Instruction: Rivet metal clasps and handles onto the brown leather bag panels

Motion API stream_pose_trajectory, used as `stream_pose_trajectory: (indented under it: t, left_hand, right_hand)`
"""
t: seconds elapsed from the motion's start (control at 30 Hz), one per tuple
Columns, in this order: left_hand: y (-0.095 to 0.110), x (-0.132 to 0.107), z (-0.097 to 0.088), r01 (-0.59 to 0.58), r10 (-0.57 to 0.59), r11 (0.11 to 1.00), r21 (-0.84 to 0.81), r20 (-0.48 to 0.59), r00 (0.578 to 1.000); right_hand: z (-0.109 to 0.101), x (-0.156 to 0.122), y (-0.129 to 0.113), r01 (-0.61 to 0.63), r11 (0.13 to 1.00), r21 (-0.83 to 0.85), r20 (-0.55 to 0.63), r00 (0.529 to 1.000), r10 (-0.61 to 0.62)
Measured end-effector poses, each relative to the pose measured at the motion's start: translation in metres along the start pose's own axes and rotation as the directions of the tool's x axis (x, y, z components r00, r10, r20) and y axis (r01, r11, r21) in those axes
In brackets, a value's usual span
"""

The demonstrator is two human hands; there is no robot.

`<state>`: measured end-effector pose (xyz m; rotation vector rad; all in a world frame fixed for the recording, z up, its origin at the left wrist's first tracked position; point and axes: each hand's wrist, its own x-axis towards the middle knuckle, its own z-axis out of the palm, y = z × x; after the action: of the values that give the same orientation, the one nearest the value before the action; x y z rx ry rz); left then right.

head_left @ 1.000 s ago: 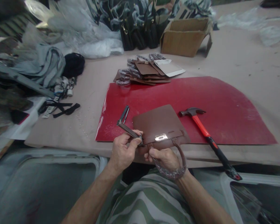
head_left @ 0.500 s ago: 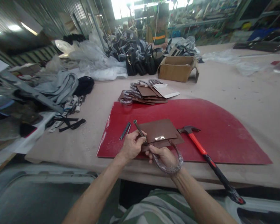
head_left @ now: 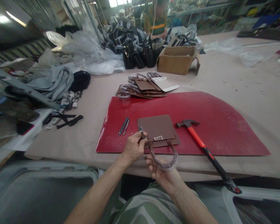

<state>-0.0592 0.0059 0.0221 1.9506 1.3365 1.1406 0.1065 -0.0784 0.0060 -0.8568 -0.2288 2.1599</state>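
My left hand (head_left: 134, 146) is closed round a short metal rod (head_left: 142, 133), its blunt end pointing up and away at the near left corner of a brown bag panel (head_left: 156, 126). The panel lies on a red board (head_left: 224, 124) and carries a silver clasp (head_left: 158, 138). From its near edge a plastic-wrapped handle (head_left: 164, 165) loops toward me. Palm up beneath that loop, my right hand (head_left: 164, 177) has its fingers apart and slightly curled; I cannot tell whether it touches the handle. A claw hammer (head_left: 200, 141) rests to the right, and slim metal tools (head_left: 123, 126) lie to the left.
Behind the board sits a pile of brown bag pieces with wrapped handles (head_left: 146, 85). Farther back are a cardboard box (head_left: 176, 60), black bags (head_left: 137, 57) and a person (head_left: 158, 26). Plastic sheeting and grey cloth (head_left: 53, 82) crowd the left; the hammer's grip overhangs the near edge.
My right hand has let go of the bag panel's near edge and dropped lower, its fingers opening. The panel now lies flatter on the board. My left hand keeps the rod, now tipped differently.
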Motion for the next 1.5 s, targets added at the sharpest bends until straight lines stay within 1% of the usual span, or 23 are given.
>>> stream_pose_trajectory:
  t: [0.1,0.2,0.27,0.3,0.37,0.43,0.47,0.53,0.57,0.67,0.73,0.83,0.87,0.9,1.0,1.07,1.1,1.2,1.27,1.37,1.4,1.43,1.5]
  left_hand:
    - [-0.004,-0.003,0.003,-0.044,0.045,0.999,0.019,-0.004,0.999]
    - [-0.008,-0.004,0.005,-0.075,0.076,0.997,0.024,-0.01,0.997]
    - [-0.009,-0.005,0.006,-0.077,0.077,0.997,0.025,-0.015,0.997]
    - [-0.009,-0.005,0.006,-0.073,0.073,0.997,0.025,-0.016,0.997]
    - [-0.009,-0.005,0.007,-0.062,0.062,0.998,0.022,-0.018,0.998]
    - [-0.007,-0.005,0.007,-0.057,0.057,0.998,0.012,-0.016,0.998]
    - [-0.006,-0.004,0.007,-0.059,0.059,0.998,0.007,-0.013,0.998]
    - [-0.004,-0.003,0.008,-0.062,0.062,0.998,0.001,-0.005,0.998]
    - [-0.004,-0.002,0.007,-0.062,0.062,0.998,-0.001,-0.003,0.998]
    - [-0.003,-0.002,0.008,-0.057,0.057,0.998,-0.009,-0.007,0.998]
    - [-0.002,-0.002,0.008,-0.052,0.052,0.999,-0.017,-0.01,0.999]
    - [-0.002,-0.002,0.008,-0.046,0.046,0.999,-0.015,0.001,0.999]
    - [-0.001,-0.002,0.008,-0.047,0.047,0.999,-0.014,0.005,0.999]
    - [-0.001,-0.002,0.008,-0.049,0.049,0.999,-0.011,0.006,0.999]
    - [-0.001,-0.001,0.007,-0.048,0.049,0.999,-0.008,0.01,0.999]
    - [-0.002,-0.001,0.008,-0.044,0.044,0.999,-0.003,0.012,0.999]
    - [-0.003,-0.002,0.008,-0.045,0.045,0.999,0.001,0.014,0.999]
    - [-0.006,-0.003,0.01,-0.056,0.055,0.998,0.012,0.018,0.998]
    - [-0.007,-0.004,0.01,-0.058,0.058,0.998,0.011,0.013,0.998]
    - [-0.007,-0.004,0.01,-0.052,0.052,0.999,-0.002,0.009,0.999]
    - [-0.006,-0.004,0.01,-0.051,0.051,0.999,-0.001,0.01,0.999]
    - [-0.006,-0.004,0.01,-0.051,0.051,0.999,0.007,0.014,0.999]
    - [-0.006,-0.004,0.01,-0.05,0.05,0.998,0.028,0.019,0.999]
  right_hand:
    - [-0.011,-0.025,-0.002,-0.067,0.988,-0.138,-0.231,0.972,0.034]
    - [-0.024,-0.055,-0.031,-0.129,0.87,-0.476,-0.234,0.972,0.016]
    - [-0.032,-0.07,-0.063,-0.06,0.608,-0.792,-0.205,0.964,-0.172]
    - [-0.036,-0.074,-0.081,-0.033,0.387,-0.922,-0.189,0.908,-0.374]
    - [-0.044,-0.074,-0.113,-0.117,-0.07,-0.991,-0.024,0.656,-0.754]
    - [-0.05,-0.067,-0.136,-0.323,-0.353,-0.878,0.124,0.56,-0.819]
    - [-0.052,-0.062,-0.145,-0.4,-0.414,-0.818,0.133,0.568,-0.812]
    - [-0.054,-0.053,-0.157,-0.462,-0.401,-0.791,0.037,0.617,-0.786]
    - [-0.054,-0.049,-0.161,-0.445,-0.31,-0.84,-0.057,0.641,-0.765]
    - [-0.048,-0.046,-0.17,-0.292,0.123,-0.949,-0.307,0.755,-0.58]
    - [-0.038,-0.051,-0.172,-0.21,0.41,-0.887,-0.385,0.828,-0.409]
    - [-0.008,-0.061,-0.167,-0.091,0.624,-0.776,-0.376,0.861,-0.343]
    - [0.005,-0.065,-0.164,-0.029,0.612,-0.791,-0.337,0.854,-0.396]
    - [0.019,-0.069,-0.16,0.053,0.514,-0.856,-0.249,0.829,-0.501]
    - [0.059,-0.076,-0.15,0.238,0.022,-0.971,0.147,0.668,-0.729]
    - [0.079,-0.077,-0.146,0.252,-0.313,-0.916,0.402,0.578,-0.71]
    - [0.086,-0.077,-0.146,0.229,-0.461,-0.857,0.501,0.576,-0.646]
    - [0.1,-0.077,-0.151,0.165,-0.759,-0.63,0.629,0.682,-0.373]
    - [0.107,-0.081,-0.155,0.159,-0.808,-0.567,0.661,0.674,-0.331]
    - [0.114,-0.084,-0.152,0.179,-0.698,-0.693,0.68,0.484,-0.551]
    - [0.114,-0.085,-0.149,0.191,-0.662,-0.725,0.661,0.463,-0.59]
    - [0.112,-0.084,-0.145,0.191,-0.645,-0.74,0.639,0.498,-0.586]
    - [0.105,-0.083,-0.141,0.149,-0.658,-0.738,0.562,0.677,-0.476]
